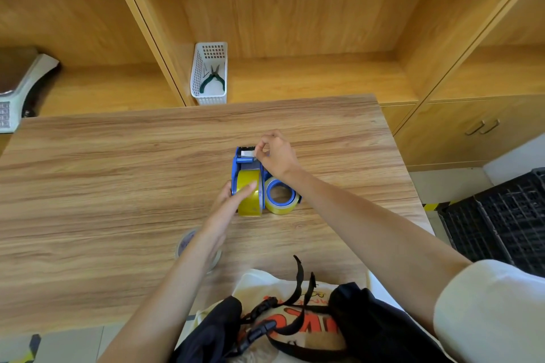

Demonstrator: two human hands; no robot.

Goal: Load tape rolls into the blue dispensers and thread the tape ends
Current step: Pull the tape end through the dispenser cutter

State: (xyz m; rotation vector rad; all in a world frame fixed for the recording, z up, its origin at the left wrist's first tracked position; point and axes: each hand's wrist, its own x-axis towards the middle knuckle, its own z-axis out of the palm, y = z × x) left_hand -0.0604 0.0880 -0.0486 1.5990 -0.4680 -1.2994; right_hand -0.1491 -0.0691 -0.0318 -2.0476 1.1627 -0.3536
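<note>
A blue tape dispenser [239, 163] stands upright in the middle of the wooden table [118, 174], with a yellow tape roll [253, 200] loaded in it. My left hand [233, 200] grips the roll and the dispenser's near side. My right hand [272, 153] pinches the tape end [247, 153] at the dispenser's far end, by the cutter teeth. A second blue dispenser with its own yellow roll [280, 194] lies on its side just right of the first. A clear tape roll [185, 242] lies flat near the table's front, mostly hidden under my left forearm.
A white plastic basket [203, 79] with green-handled pliers [213, 79] sits on the shelf behind the table. A weighing scale [17, 88] stands at the far left. A black crate [507, 221] sits on the floor at right. Black straps hang at my chest.
</note>
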